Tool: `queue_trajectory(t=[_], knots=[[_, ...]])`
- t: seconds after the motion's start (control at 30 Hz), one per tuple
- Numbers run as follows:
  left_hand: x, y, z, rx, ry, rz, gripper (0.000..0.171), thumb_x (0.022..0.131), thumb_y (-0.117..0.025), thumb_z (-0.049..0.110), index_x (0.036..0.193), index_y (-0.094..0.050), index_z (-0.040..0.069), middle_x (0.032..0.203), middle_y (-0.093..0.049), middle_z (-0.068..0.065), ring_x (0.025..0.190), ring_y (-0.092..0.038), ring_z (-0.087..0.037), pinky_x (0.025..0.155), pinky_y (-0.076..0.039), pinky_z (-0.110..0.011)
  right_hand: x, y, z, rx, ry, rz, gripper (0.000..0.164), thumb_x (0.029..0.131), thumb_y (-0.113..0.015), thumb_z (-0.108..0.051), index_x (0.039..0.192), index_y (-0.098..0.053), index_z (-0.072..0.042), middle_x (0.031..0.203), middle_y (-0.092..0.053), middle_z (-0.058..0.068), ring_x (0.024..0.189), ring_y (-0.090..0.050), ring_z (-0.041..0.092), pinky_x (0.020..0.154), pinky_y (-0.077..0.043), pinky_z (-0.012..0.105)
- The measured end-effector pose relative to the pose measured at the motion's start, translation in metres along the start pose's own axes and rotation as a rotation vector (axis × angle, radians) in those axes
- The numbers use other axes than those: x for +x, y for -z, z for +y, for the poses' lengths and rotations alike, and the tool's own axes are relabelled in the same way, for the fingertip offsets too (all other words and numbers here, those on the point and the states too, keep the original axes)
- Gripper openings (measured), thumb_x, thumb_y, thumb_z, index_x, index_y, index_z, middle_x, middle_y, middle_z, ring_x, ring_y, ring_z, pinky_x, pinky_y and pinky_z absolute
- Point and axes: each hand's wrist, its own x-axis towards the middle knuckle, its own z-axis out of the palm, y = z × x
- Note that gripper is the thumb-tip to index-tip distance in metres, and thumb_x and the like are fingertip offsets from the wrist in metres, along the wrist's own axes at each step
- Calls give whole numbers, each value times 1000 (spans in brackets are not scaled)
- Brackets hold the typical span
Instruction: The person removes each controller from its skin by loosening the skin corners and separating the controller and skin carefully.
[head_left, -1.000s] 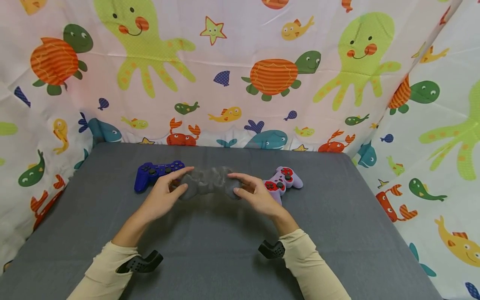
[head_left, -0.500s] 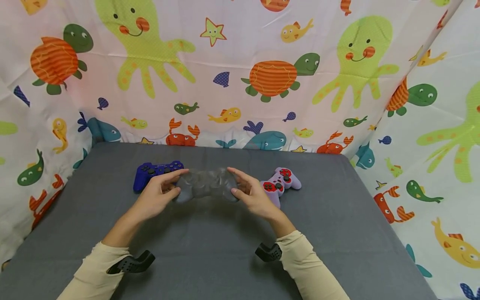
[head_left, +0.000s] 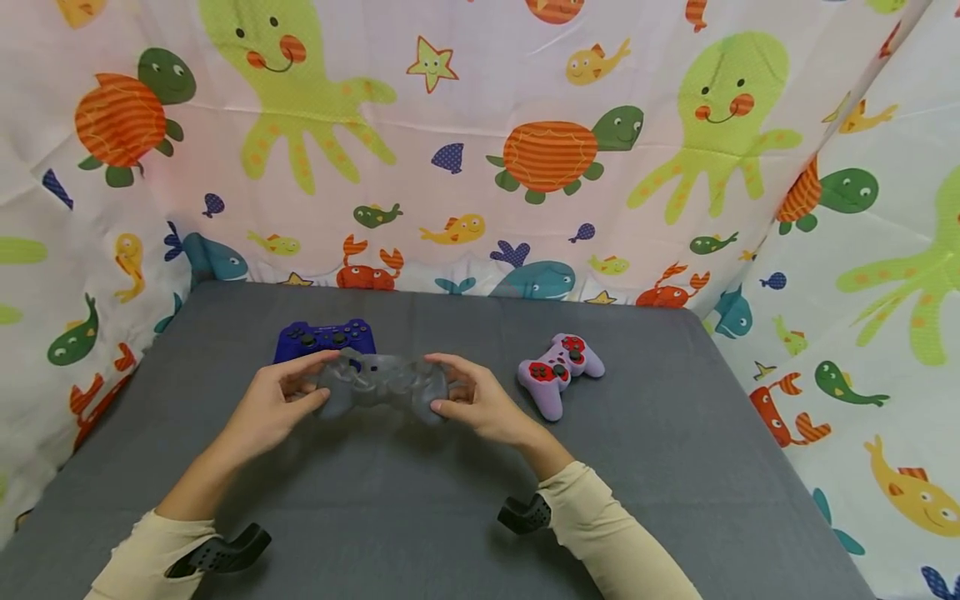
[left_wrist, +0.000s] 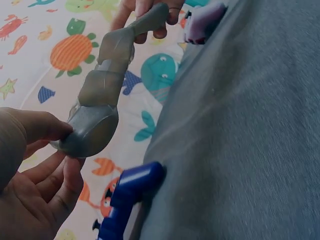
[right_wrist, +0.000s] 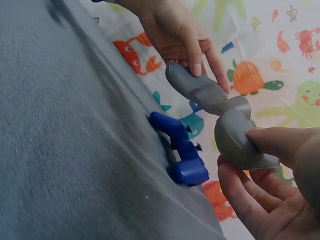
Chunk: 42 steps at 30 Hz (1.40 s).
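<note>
A translucent smoky-grey silicone controller cover (head_left: 382, 382) is held up above the grey table, in front of the blue game controller (head_left: 327, 337). My left hand (head_left: 273, 396) pinches its left grip end between thumb and fingers. At the other end, my right hand (head_left: 480, 398) pinches the right grip the same way. In the left wrist view the cover (left_wrist: 102, 85) stretches from one hand to the other, soft and hollow-looking. The right wrist view shows the cover's (right_wrist: 235, 135) rounded grip between thumb and fingertips. Part of the blue controller is hidden behind the left hand and cover.
A lilac controller with red button areas (head_left: 558, 372) lies on the grey cloth-covered table (head_left: 675, 467), right of my right hand. A curtain (head_left: 465, 125) printed with sea animals hangs behind the table and along its sides. Black wrist cameras (head_left: 525, 514) sit at both sleeves.
Both hands have moved left and a little toward the person, carrying the cover along. The lilac controller, earlier partly behind the right hand, is now fully visible. Both controllers stay where they lay.
</note>
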Motion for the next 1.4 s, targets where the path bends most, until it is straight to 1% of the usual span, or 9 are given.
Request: queue_trajectory(t=[0.13, 0.43, 0.67, 0.73, 0.83, 0.97, 1.13, 1.27, 1.4], knots=[[-8, 6, -4, 8, 7, -6, 49, 94, -67, 2, 142, -58, 6, 140, -60, -25, 87, -63, 2, 64, -48, -24, 3, -8, 1, -12, -25, -7, 62, 93, -67, 5, 149, -43, 0, 113, -60, 26, 82, -64, 7, 72, -52, 21], [-20, 22, -16, 37, -23, -7, 47, 95, -66, 1, 141, -57, 2, 136, -60, -27, 87, -64, 5, 68, -53, -21, 13, -25, -2, -54, -43, -15, 60, 93, -70, -1, 148, -47, -3, 105, -58, 22, 80, -59, 13, 73, -51, 23], [-31, 34, -27, 93, -29, -17, 47, 94, -68, 2, 140, -58, 4, 134, -61, -24, 93, -65, 2, 70, -53, -19, 20, -39, 1, -37, -26, -60, 60, 92, -70, 0, 147, -47, -1, 98, -62, 22, 80, -59, 12, 79, -55, 34], [-34, 38, -30, 97, -30, -19, 47, 93, -69, 2, 140, -59, 4, 134, -63, -19, 93, -65, 1, 70, -52, -19, 22, -43, 2, -31, -28, -68, 60, 92, -70, 1, 147, -48, -2, 99, -62, 23, 81, -60, 12, 80, -56, 36], [-39, 43, -35, 97, -39, -18, 47, 93, -69, 0, 139, -59, 3, 133, -63, 5, 93, -65, 4, 69, -52, -18, 23, -50, 3, -21, -37, -82, 60, 91, -71, 1, 146, -48, -2, 98, -61, 23, 80, -60, 10, 79, -56, 32], [-46, 49, -41, 79, -60, -17, 47, 92, -69, -2, 138, -59, 0, 128, -55, 32, 97, -62, 11, 70, -52, -16, 26, -58, 4, 0, -52, -107, 60, 91, -71, 2, 147, -47, -1, 98, -62, 24, 79, -60, 11, 74, -52, 22], [-55, 56, -46, 109, -47, -15, 46, 93, -69, 0, 138, -59, 1, 127, -52, 38, 101, -59, 15, 72, -52, -14, 30, -69, 6, 22, -64, -134, 61, 92, -70, 1, 147, -46, -2, 95, -59, 22, 73, -57, 10, 67, -47, 18], [-60, 62, -50, 133, -24, -19, 46, 93, -70, 2, 138, -60, 2, 127, -51, 39, 102, -58, 15, 72, -52, -14, 35, -77, 6, 46, -75, -146, 61, 92, -70, 1, 148, -46, -3, 91, -54, 14, 67, -49, 10, 64, -43, 19], [-64, 67, -53, 128, -28, -18, 46, 93, -70, 1, 137, -59, 0, 127, -51, 39, 102, -58, 17, 72, -52, -13, 38, -82, 5, 45, -86, -150, 61, 92, -71, 1, 148, -46, -2, 95, -57, 19, 69, -55, 9, 63, -45, 18]])
